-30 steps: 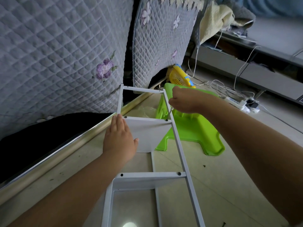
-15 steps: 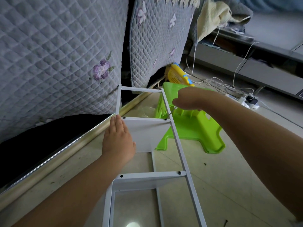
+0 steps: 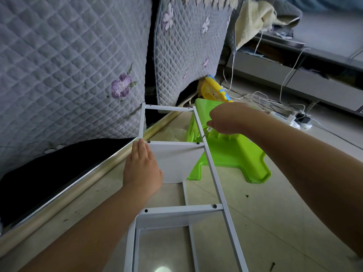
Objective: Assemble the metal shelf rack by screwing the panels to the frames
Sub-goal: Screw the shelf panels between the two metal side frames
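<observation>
White metal shelf rack (image 3: 212, 169) lies partly assembled on the tiled floor (image 3: 255, 222), its long frame rails running away from the camera toward a quilted grey sofa cover (image 3: 68, 65). Two shelf panels sit between the rails: the upper panel (image 3: 172, 160) and, nearer the camera than it, the lower panel (image 3: 176, 214). Dark screws show at both ends of each panel's edge.

The left hand (image 3: 142, 169) lies flat with straight fingers on the left part of the upper panel, fingertips reaching the left rail. The right hand (image 3: 227, 119) is above the upper panel's right end, fingers curled round a screwdriver (image 3: 205, 133) whose thin shaft slants down to the screw (image 3: 198, 143) at that panel's right corner.

Behind the upper panel and to its right, a bright green plastic stool (image 3: 231, 154) lies on the floor, touching or just behind the right rail. Beyond the stool is a yellow plastic basket (image 3: 213, 91), and farther right white cables (image 3: 265, 99) lead to a power strip (image 3: 290, 118). A loose dark screw (image 3: 272, 266) lies on the floor, right of the lower panel.
</observation>
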A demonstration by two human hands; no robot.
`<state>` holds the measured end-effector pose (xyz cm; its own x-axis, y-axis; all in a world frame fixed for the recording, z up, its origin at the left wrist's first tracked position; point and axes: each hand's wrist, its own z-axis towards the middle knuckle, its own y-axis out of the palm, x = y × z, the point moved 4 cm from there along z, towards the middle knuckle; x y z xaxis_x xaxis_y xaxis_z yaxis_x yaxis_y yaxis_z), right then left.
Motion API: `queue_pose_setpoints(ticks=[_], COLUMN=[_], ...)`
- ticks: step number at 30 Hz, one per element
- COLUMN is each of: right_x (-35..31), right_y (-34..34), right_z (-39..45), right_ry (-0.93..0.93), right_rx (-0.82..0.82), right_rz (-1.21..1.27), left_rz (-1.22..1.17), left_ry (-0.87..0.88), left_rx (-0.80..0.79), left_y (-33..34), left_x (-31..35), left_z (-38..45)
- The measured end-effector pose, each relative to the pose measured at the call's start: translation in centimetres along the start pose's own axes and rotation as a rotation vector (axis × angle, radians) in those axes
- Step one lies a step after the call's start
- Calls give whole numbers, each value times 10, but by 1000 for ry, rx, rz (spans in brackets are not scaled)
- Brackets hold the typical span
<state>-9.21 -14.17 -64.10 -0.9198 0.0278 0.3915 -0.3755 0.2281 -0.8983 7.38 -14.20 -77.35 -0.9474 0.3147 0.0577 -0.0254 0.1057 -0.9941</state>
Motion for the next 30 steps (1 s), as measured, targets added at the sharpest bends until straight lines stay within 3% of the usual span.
queue_pose_setpoints(ticks=[5, 11, 16, 30], right_x=[2, -2, -1, -3], right_y=[1, 3, 6, -12], right_z=[-1, -10, -9, 4], right_ry=[7, -62, -139, 94], right_rx=[-94, 35, 114, -40], right_rz=[15, -65, 30, 359], left_rz=[-18, -6, -7, 20], left_ry=[-4, -3, -3, -3], left_rx=[-10, -14, -8, -17], left_y=[0, -1, -2, 0], left_x=[0, 0, 0, 1], left_z=[-1, -1, -2, -1])
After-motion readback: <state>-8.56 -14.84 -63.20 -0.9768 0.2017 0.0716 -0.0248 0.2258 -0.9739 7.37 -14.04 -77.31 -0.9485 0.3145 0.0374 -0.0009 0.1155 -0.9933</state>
